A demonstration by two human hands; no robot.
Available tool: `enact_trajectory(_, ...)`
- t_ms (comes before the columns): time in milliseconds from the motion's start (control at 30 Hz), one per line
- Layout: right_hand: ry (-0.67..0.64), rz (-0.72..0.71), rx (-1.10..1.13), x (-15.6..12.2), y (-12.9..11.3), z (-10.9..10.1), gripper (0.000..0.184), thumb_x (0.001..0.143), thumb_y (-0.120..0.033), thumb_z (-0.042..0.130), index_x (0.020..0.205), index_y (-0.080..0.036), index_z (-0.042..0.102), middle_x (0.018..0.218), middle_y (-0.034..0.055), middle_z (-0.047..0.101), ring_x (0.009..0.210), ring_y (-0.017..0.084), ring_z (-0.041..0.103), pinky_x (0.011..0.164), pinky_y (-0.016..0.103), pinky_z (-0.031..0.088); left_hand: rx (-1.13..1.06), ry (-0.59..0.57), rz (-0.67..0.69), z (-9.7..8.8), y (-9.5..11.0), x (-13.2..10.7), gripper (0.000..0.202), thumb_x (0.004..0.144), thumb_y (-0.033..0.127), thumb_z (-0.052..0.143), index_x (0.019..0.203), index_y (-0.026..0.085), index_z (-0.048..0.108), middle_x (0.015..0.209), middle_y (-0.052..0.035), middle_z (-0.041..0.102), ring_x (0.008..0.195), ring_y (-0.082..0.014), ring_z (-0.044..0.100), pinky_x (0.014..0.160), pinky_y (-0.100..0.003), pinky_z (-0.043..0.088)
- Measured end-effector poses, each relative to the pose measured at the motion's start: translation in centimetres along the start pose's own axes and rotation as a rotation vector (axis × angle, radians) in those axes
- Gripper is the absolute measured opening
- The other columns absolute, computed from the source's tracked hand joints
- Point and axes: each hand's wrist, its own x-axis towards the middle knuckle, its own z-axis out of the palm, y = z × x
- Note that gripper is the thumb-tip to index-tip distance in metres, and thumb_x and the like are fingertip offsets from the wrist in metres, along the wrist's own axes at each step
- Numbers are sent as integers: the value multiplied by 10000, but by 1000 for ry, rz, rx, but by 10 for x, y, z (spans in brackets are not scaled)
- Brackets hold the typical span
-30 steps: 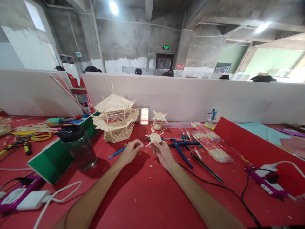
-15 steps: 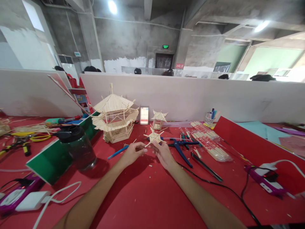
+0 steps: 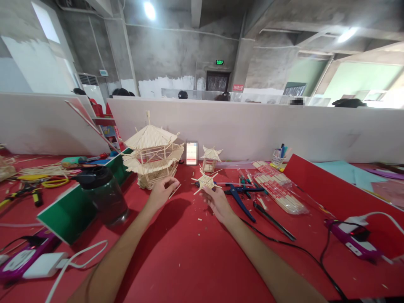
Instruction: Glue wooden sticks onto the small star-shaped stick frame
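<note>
While your right hand [image 3: 218, 204] pinches the hexagonal stick lattice [image 3: 206, 182] before the small pavilion [image 3: 211, 154], your left hand [image 3: 160, 194] curls beside the two-tiered pavilion [image 3: 152, 139]. I cannot tell whether it grips the thin stick [image 3: 175, 191].

Stick frame [image 3: 206, 182], pale, spoked, hand-held

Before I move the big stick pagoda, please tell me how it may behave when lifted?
The stick pagoda is probably light for its size, as its thin sticks leave open gaps. Its jutting roof ends could snap easily. The broad base makes rolling unlikely.
</note>
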Motion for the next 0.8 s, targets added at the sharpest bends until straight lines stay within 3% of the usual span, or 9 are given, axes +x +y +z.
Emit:
enact_trajectory(100,-19,1,-29,0,0,0,421,562,-390,868,862,-181,660,802,15,707,647,130,660,474,178,454,362,14,24,-22,-7,5,194,853,339,551,802,210,688,873,-58,713,815,-220,617,767,-301,452)
enact_trajectory(200,-66,-22,-94,1,1,0,410,581,-407,858,856,-177,659,739,7,692,592,121,631,459,186,461,641,-92,-149,-34,-15,5,205,861,255,523,838,220,724,875,-97,729,829,-265,649,756,-329,458)
enact_trajectory(333,-85,-39,-147,0,2,0,402,593,-406,847,858,-168,662,712,7,681,584,121,624,453,185,469,821,-148,-293,-33,-16,0,309,870,187,483,1039,238,738,981,-163,725,875,-320,671,751,-387,472)
enact_trajectory(400,-77,-51,-149,-1,1,1,388,583,-380,851,850,-166,667,747,16,691,600,122,630,442,177,458,856,-136,-307,-30,-12,-1,285,873,215,503,1032,245,738,966,-162,725,868,-321,673,754,-395,478)
enact_trajectory(533,-84,-59,-179,-2,-1,2,348,603,-371,835,840,-169,680,726,19,689,586,127,621,420,178,439,882,-136,-317,-30,-5,-2,223,878,333,534,911,247,738,939,-138,734,862,-321,674,763,-400,485)
enact_trajectory(633,-95,-62,-186,-2,-1,2,358,601,-376,837,858,-175,689,733,14,690,614,130,629,443,177,451,832,-108,-312,-31,-5,-1,264,879,273,502,1006,241,731,975,-154,734,875,-326,676,778,-412,480)
enact_trajectory(700,-102,-61,-178,-1,0,1,368,598,-383,837,864,-174,690,770,20,700,635,132,637,457,178,457,686,-86,-223,-27,-6,-1,299,870,238,491,1063,236,719,996,-145,735,915,-312,671,812,-397,473)
enact_trajectory(800,-108,-60,-186,-1,0,1,354,617,-395,822,855,-169,687,788,30,708,637,133,642,467,181,454,303,-128,-1,-15,-2,-2,305,905,342,465,1018,216,719,985,-98,738,936,-267,651,856,-360,470)
